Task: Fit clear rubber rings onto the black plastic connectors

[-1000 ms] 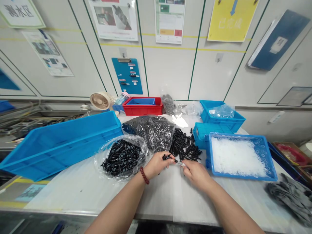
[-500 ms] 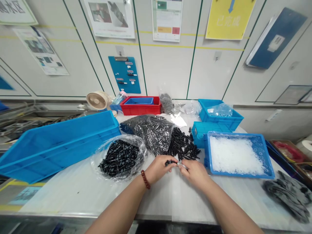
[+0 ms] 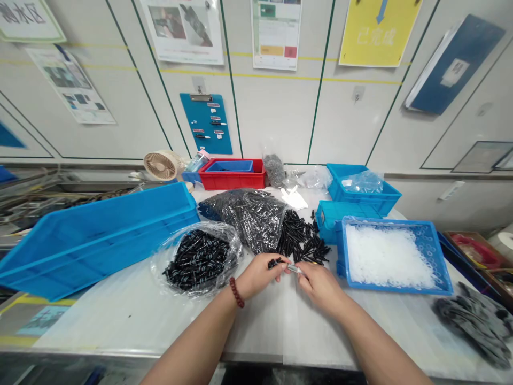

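Note:
Near the middle of the white-covered table, my left hand (image 3: 262, 274) is closed on a small black part (image 3: 276, 262). My right hand (image 3: 317, 280) pinches a thin silver-white tool (image 3: 294, 268), whose left end meets the fingers of my left hand. Whether the tool touches the black part is too small to tell. Just beyond my hands lies a loose pile of black parts (image 3: 298, 235), spilling from a large clear bag of the same parts (image 3: 252, 216). An open plastic bag (image 3: 200, 259) of black parts with light rings stands left of my left hand.
A blue bin of small clear rings (image 3: 393, 256) sits to the right, with grey cloth (image 3: 475, 321) beside it. A long blue crate (image 3: 100, 230) lies at the left. Behind are a red bin (image 3: 234, 181), a fan (image 3: 162, 165) and more blue bins (image 3: 371, 198).
The tool between my hands now shows more of its length and tilts slightly differently. Both hands have shifted very slightly.

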`<state>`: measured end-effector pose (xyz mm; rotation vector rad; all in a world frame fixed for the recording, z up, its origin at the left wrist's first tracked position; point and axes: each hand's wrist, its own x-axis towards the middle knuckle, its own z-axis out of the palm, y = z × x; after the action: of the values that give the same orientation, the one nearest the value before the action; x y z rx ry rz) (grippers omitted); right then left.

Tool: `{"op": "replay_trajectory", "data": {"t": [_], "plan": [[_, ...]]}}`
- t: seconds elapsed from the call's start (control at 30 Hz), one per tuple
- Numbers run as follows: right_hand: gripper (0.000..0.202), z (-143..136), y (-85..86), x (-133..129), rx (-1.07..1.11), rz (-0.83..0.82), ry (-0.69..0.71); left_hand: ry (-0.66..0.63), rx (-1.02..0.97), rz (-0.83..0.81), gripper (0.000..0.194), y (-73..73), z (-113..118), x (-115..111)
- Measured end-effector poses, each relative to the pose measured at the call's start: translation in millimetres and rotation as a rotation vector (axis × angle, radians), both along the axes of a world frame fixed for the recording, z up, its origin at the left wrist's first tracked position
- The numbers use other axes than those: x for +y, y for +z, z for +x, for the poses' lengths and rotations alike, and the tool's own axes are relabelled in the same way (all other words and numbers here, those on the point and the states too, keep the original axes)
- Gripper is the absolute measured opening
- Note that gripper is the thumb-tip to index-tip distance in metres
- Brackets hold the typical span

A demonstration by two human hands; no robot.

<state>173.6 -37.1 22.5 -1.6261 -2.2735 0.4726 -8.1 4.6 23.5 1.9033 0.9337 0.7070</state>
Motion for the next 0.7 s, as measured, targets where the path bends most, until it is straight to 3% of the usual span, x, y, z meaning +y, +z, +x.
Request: {"op": "replay_trajectory", "data": {"t": [0.5,0.7], "plan": [[0.025,5.5,-7.8,1.8,0.117,0.027,0.069,0.053,-0.009,-0.028,0.025,9.0,0.9,-3.3],[0.020,4.0,-3.8,1.0,0.056,0.019,0.023,0.037,-0.013,-0.013,0.025,6.6,1.2,-3.2]]}}
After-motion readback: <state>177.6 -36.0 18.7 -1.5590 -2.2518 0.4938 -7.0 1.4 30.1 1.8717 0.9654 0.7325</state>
